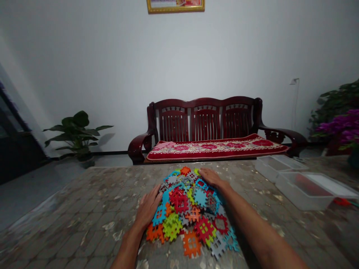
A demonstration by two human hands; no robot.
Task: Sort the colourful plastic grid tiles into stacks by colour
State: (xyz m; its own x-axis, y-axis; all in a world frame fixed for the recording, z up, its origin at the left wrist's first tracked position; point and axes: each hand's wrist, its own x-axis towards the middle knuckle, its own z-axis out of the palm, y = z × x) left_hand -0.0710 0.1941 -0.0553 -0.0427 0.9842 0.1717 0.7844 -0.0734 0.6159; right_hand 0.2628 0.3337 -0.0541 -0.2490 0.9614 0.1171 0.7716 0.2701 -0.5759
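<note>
On the patterned tabletop [98, 209], toothed plastic pieces [179, 203] lie heaped between both hands — left hand [148, 207] along the left flank, right hand [211, 177] at the far right — fingers loosely extended, touching without clasping. The framed picture [176, 4] is cropped, its details unreadable.

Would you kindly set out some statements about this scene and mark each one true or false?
1. The left hand is beside the heap of notched pieces. True.
2. The right hand is out of view. False: the right hand shows at the heap's far right edge.
3. The pieces are all one colour. False: red, orange, blue, green and grey show.
4. A patterned red mat lies on the wooden bench. True.
5. A clear plastic container stands on the table. True.
</note>
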